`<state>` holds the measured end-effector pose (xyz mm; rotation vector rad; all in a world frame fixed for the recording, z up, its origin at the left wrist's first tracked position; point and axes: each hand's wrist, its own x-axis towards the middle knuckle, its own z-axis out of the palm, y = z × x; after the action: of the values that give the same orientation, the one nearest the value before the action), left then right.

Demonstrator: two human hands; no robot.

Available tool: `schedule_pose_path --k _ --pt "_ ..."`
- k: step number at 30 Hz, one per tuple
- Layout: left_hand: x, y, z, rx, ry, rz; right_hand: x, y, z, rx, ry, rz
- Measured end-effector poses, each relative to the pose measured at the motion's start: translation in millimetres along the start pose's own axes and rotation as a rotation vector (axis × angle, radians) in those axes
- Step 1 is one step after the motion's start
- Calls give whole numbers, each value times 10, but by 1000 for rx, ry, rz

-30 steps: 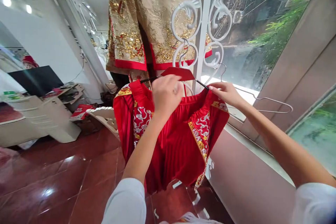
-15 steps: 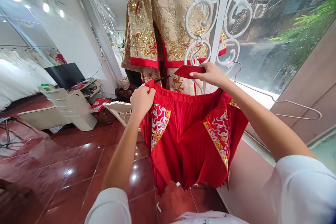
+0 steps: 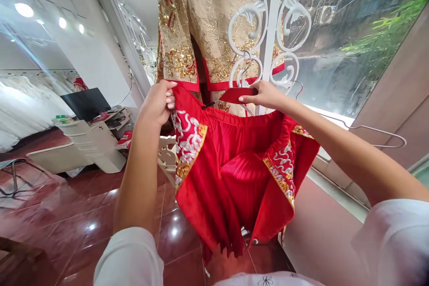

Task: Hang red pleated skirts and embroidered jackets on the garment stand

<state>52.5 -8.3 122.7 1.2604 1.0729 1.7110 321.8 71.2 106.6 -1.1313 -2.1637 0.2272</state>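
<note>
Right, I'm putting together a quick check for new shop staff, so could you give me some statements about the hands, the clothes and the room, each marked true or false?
1. The left hand grips the red skirt near its top edge. True.
2. The right hand holds the skirt's bottom edge. False: it holds the hanger by its red middle.
3. A gold coat with red edging hangs behind the skirt. True.
4. The floor is white carpet. False: it is shiny red tile.
5. A black screen stands left of the skirt in the picture. True.
</note>
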Motion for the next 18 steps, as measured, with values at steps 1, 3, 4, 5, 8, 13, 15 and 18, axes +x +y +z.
schedule_pose_path --k 1,3,4,5,8,13,15,18 --pt "-67 -30 19 116 -98 -13 4 18 9 2 8 -11" --pt "-235 -152 72 454 -325 -63 12 58 32 -1 25 -34" --pt "-325 -231 114 680 -410 -87 12 73 44 -7 39 -45" --pt "-408 -313 172 913 -440 -72 9 82 58 -15 55 -56" --pt "-564 -517 471 1382 -261 209 -23 65 93 -9 84 -81" --pt "-352 -620 1095 1266 97 678 -162 116 32 131 138 -60" --pt "-170 -639 1196 1234 236 660 -274 285 -55 114 210 -56" --pt "37 -688 1169 1268 241 540 -505 657 -169 48 117 -20"
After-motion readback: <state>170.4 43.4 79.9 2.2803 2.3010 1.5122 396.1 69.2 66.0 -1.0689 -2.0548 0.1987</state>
